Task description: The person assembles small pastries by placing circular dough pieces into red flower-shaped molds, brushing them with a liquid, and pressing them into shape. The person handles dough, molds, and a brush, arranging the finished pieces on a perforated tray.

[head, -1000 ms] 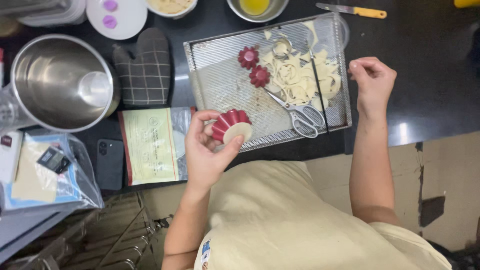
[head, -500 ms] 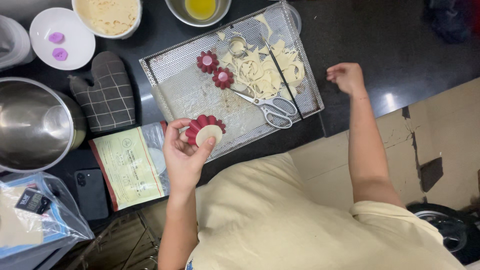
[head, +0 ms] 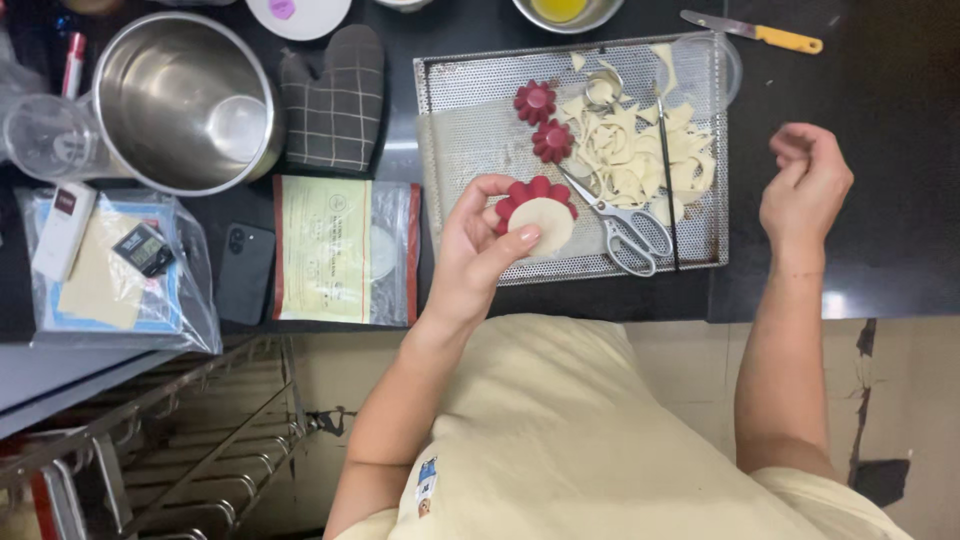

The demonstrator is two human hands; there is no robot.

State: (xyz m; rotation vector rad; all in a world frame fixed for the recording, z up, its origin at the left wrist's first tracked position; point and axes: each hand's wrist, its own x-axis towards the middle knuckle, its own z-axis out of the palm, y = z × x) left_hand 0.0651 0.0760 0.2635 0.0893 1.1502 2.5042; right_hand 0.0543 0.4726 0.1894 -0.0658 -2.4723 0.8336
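- A red fluted mould (head: 535, 195) with a pale dough disc (head: 541, 222) pressed on it is gripped by the left hand (head: 478, 245), above the tray's (head: 470, 150) near edge.
- The right hand (head: 805, 185) is held loosely curled and empty over the counter (head: 890, 100), right of the tray.
- Scissors (head: 625, 225), dough scraps (head: 640, 150) and two more red moulds (head: 543, 120) lie on the tray.

Even overhead light, sharp focus, glare on the steel bowl (head: 185, 100) (counter stays dark).

A kitchen: dark counter (head: 900, 230), perforated baking tray (head: 480, 140), oven mitt (head: 333, 100), steel pot (head: 180, 100).
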